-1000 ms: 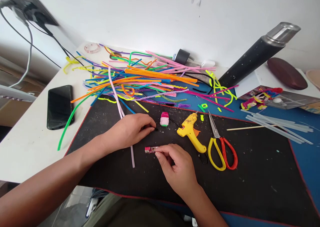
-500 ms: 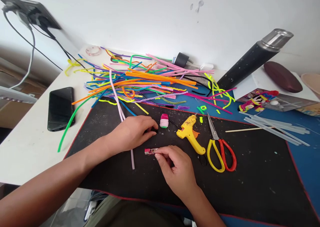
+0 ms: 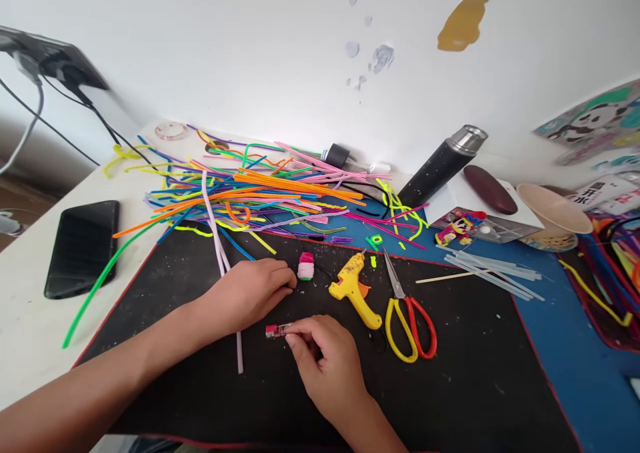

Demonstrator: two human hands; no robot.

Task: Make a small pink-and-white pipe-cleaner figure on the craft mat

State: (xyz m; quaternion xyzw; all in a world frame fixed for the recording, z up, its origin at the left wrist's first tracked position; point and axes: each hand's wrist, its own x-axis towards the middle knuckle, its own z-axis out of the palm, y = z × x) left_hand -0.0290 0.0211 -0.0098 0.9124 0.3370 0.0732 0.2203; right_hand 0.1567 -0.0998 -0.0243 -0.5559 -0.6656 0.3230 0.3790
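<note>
Between the thumb and fingers of my right hand (image 3: pixel 327 363) is a small lighter (image 3: pixel 277 330), its red end pointing left, low over the black mat (image 3: pixel 480 373). My left hand (image 3: pixel 253 290) rests on the mat with loosely curved fingers, thumb slightly apart and no object visible between them. Lilac pipe cleaners (image 3: pixel 215 230) pass under that hand, one end showing below it. Just beyond its fingertips stands a little pink, white and green wound piece (image 3: pixel 306 266). A yellow glue gun (image 3: pixel 354 290) lies right of the piece, beside scissors (image 3: pixel 407 313) with yellow and red handles.
A heap of coloured pipe cleaners (image 3: pixel 250 193) spreads along the back. On the left lies a phone (image 3: pixel 83 250). Clear glue sticks (image 3: pixel 493 273), a small colourful figure (image 3: pixel 460 228), a white box (image 3: pixel 505 203) and a black flask (image 3: pixel 443 163) stand or lie at the right.
The head view has swung up and right, so the table things appear further left and lower. Both hands keep nearly the same pose, and the lighter stays in my right hand.
</note>
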